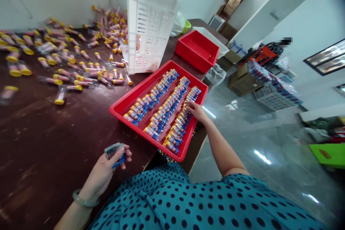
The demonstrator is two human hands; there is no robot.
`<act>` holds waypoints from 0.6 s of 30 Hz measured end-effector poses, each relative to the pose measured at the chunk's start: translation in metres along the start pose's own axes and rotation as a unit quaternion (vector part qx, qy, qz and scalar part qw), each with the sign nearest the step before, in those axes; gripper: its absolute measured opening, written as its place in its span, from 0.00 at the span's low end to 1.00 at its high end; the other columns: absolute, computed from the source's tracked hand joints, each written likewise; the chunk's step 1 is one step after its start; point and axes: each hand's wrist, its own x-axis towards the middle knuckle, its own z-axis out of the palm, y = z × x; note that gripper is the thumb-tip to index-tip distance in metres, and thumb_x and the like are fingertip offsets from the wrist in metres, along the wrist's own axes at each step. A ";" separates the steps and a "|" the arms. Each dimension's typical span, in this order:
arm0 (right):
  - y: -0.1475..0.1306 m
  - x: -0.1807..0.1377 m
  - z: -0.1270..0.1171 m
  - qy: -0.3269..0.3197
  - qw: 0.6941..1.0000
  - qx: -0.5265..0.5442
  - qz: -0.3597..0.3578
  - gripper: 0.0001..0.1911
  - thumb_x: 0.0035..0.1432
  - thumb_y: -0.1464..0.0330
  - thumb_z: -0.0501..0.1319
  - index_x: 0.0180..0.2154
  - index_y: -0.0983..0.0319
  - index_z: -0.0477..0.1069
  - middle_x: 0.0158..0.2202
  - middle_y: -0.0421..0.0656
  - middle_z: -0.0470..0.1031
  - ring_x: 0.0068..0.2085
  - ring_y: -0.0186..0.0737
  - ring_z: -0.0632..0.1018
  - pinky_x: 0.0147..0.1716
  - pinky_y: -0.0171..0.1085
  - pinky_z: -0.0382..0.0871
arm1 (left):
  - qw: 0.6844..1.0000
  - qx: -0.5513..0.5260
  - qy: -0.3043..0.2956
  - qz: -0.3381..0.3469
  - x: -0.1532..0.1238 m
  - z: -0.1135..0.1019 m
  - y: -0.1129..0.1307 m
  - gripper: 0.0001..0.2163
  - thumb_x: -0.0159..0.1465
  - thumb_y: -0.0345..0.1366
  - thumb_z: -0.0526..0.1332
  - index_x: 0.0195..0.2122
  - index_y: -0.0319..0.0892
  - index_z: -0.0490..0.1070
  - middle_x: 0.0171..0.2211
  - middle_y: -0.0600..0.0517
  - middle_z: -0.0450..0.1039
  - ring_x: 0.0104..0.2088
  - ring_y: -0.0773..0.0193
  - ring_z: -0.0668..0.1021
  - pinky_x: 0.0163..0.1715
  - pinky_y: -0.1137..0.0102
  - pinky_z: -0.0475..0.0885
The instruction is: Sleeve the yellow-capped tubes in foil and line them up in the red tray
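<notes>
A red tray (121, 105) sits on the table's edge in front of me, holding three rows of small yellow-capped tubes (172, 100) with blue labels. My right hand (196, 110) reaches over the tray's right side, fingers bent down onto the right-hand row; whether they grip a tube cannot be made out. To the left of the tray, above the table, my left hand (114, 160) is closed around a small stack of blue-edged cards (114, 151). A bangle circles that wrist.
Loose yellow-capped pink tubes (78, 57) lie scattered over the dark table (67, 136). A white slatted crate (148, 32) stands on end behind the tray. Beyond it are a red bin (198, 50) and a plastic bag (216, 74). A person (280, 45) is far off at right, near cartons.
</notes>
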 end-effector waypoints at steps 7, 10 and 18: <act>-0.039 0.025 0.007 0.002 0.998 -0.048 -0.039 0.13 0.56 0.67 0.62 0.43 0.62 0.78 0.40 0.48 0.81 0.41 0.46 0.80 0.47 0.44 0.72 | 0.997 -0.068 0.036 0.019 -0.014 -0.009 0.003 0.16 0.53 0.45 0.71 0.37 0.39 0.77 0.33 0.47 0.79 0.36 0.57 0.80 0.33 0.67 0.76; -0.096 0.061 0.040 -0.016 0.991 0.001 -0.131 0.16 0.60 0.63 0.59 0.47 0.62 0.76 0.41 0.48 0.81 0.41 0.45 0.80 0.45 0.43 0.72 | 0.994 -0.076 0.064 0.040 -0.020 -0.018 0.003 0.16 0.51 0.45 0.72 0.34 0.38 0.76 0.28 0.47 0.77 0.30 0.57 0.79 0.21 0.71 0.71; -0.330 0.120 0.240 -0.202 0.867 -0.044 -0.454 0.14 0.61 0.78 0.55 0.45 0.64 0.75 0.46 0.48 0.78 0.45 0.40 0.77 0.48 0.39 0.69 | 0.962 -0.158 0.185 0.126 -0.027 -0.043 0.013 0.15 0.50 0.43 0.73 0.36 0.41 0.77 0.27 0.51 0.76 0.30 0.63 0.78 0.30 0.70 0.74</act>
